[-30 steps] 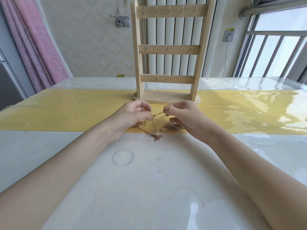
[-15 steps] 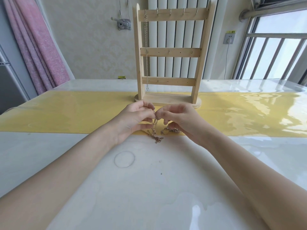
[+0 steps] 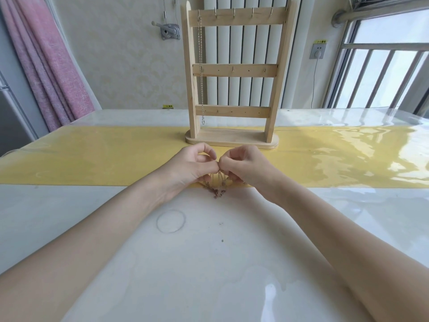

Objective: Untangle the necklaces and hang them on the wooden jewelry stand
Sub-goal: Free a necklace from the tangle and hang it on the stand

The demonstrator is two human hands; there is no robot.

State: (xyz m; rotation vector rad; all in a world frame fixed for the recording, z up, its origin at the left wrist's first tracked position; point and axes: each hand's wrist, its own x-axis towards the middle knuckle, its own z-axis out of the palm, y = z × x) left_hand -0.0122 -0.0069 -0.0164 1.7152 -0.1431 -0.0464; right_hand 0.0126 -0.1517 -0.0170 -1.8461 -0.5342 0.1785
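The tangled necklaces [image 3: 217,185] are showing as a small clump of thin gold-brown chain, its loops hanging down from the fingertips and its lowest beaded end touching the table right at the near edge of the yellow runner [image 3: 92,159]. The left hand [image 3: 193,167] and the right hand [image 3: 246,166] are meeting fingertip to fingertip just above it, each pinching chain strands between thumb and forefinger, with the other fingers curled in. Both bare forearms are reaching in from the bottom corners.

Just behind the hands, the wooden jewelry stand [image 3: 232,70] is standing upright on the runner, with three crossbars carrying small hooks. One silver chain [image 3: 201,66] is hanging straight down from the leftmost top hook, ending below the bottom bar.

The glossy white table [image 3: 209,263] is lying under a clear cover that is reflecting window light, and a faint ring mark [image 3: 171,221] is showing near the left forearm. Beyond it, a pink curtain [image 3: 46,61] is hanging at the left, a white radiator [image 3: 243,43] is standing behind the stand, a wall socket [image 3: 317,51] is sitting to its right, and a barred window [image 3: 383,75] is filling the right side.
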